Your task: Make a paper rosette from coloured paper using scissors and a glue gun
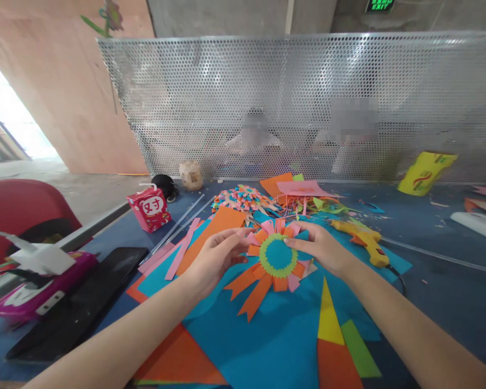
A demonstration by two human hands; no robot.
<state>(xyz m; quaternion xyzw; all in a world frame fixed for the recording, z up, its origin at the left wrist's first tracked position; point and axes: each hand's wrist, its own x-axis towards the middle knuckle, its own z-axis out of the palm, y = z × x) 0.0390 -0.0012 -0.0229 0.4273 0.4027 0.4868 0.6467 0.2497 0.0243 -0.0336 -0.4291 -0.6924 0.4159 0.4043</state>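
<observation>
A paper rosette (276, 260) with a blue centre, green scalloped ring and orange and pink ribbon strips lies on a blue paper sheet (275, 335). My left hand (216, 256) pinches its left edge with thumb and fingers. My right hand (319, 246) grips its upper right edge, fingers curled over the strips. Both hands hold the rosette just above or on the sheet; I cannot tell which.
A yellow glue gun (366, 240) lies right of my right hand. Another rosette (243, 199) and paper scraps lie behind. A red carton (149, 208), pink and orange strips (186, 246), a black slab (85, 300) sit left. A perforated metal screen (308, 102) closes the back, people behind it.
</observation>
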